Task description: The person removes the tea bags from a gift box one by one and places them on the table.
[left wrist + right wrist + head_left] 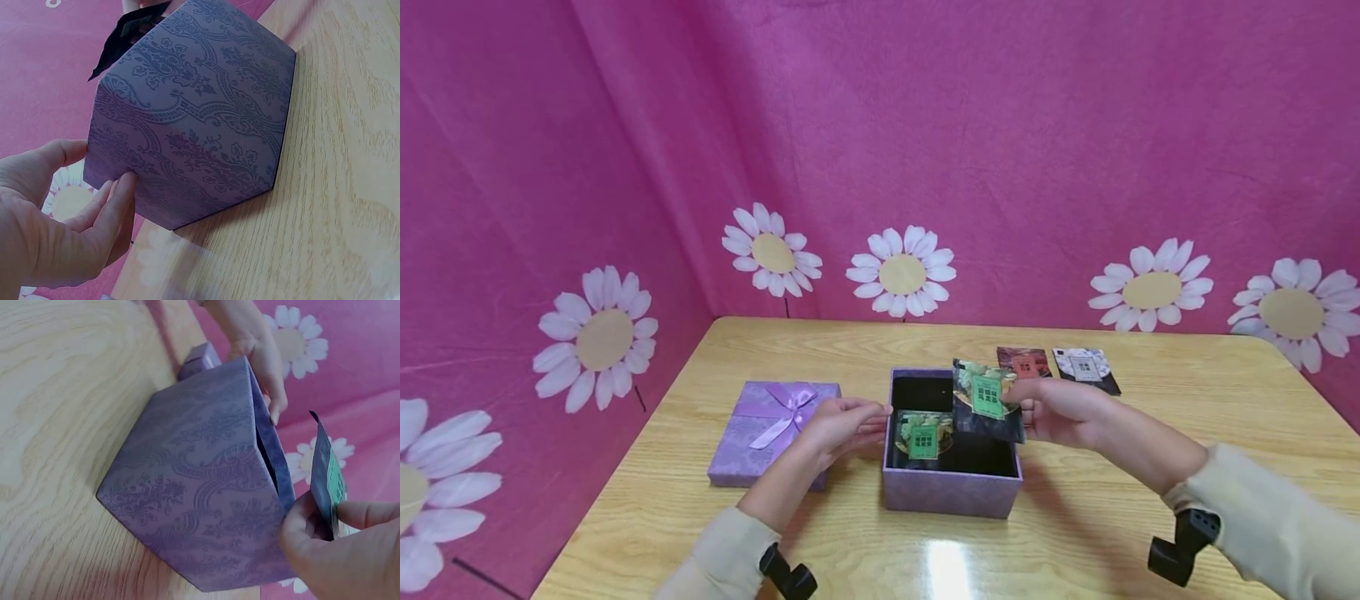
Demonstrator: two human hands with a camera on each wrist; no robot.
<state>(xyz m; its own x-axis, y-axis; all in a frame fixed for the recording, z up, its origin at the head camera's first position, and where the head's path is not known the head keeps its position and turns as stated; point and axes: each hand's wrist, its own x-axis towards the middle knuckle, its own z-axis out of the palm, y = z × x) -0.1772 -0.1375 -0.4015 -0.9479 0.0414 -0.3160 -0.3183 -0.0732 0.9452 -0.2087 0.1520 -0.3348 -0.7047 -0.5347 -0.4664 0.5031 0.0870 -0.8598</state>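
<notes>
A purple patterned gift box [951,492] stands on the table without its lid. My right hand [1063,408] pinches a dark tea sachet with a green label [988,408] between thumb and fingers, held tilted over the box's right half. In the right wrist view the sachet [325,472] is above the rim. A second green-labelled tea sachet [922,437] lies inside the box's left part. My left hand [846,425] holds the box's left wall; in the left wrist view, its thumb is at the rim and its fingers lie against the outer side [187,125].
Left of the box lies its purple lid [745,450] with a ribbon bow [790,408]. Behind my right hand are a red-brown sachet [1022,360] and a white-and-black sachet [1084,367] on the wooden table [1172,367]. A pink daisy-print curtain [1000,150] hangs behind.
</notes>
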